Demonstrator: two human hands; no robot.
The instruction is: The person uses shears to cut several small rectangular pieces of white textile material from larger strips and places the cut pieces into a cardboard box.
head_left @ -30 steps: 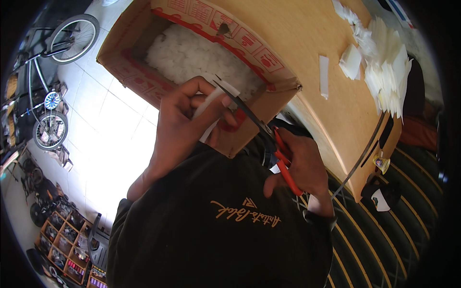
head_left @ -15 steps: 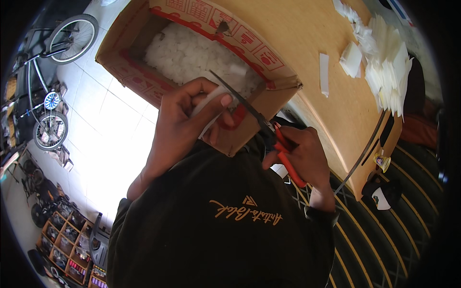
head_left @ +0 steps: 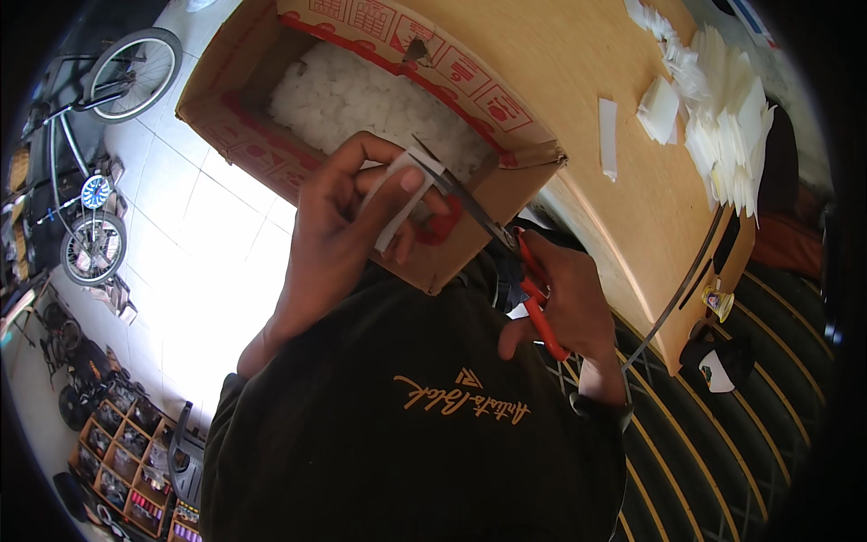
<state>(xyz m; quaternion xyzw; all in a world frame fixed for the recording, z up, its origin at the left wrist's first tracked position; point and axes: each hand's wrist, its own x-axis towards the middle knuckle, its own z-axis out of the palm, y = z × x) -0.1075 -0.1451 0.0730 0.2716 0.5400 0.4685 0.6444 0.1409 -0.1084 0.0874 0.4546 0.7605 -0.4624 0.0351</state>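
Observation:
My left hand (head_left: 327,217) pinches a white strip (head_left: 387,235) between thumb and fingers, above the near side of an open cardboard box (head_left: 506,203). Whether the strip is paper or thin foam, I cannot tell. My right hand (head_left: 578,289) is closed round the red handles of a pair of scissors (head_left: 492,230), whose blades point up and left. The blades are a little apart, at the strip's upper end, just beyond my left thumb. Many small white cut pieces (head_left: 339,95) cover the bottom of the box.
On the wooden table (head_left: 578,81) at the right lie a single white strip (head_left: 608,140) and a large stack of whitish sheets (head_left: 722,126). A bicycle (head_left: 90,163) is at the far left, a compartment shelf (head_left: 122,452) at the lower left.
The scissor blades have parted, and the strip's end is now at them. My left hand has tilted the strip to show more of its face. A blurred white piece over the box is gone.

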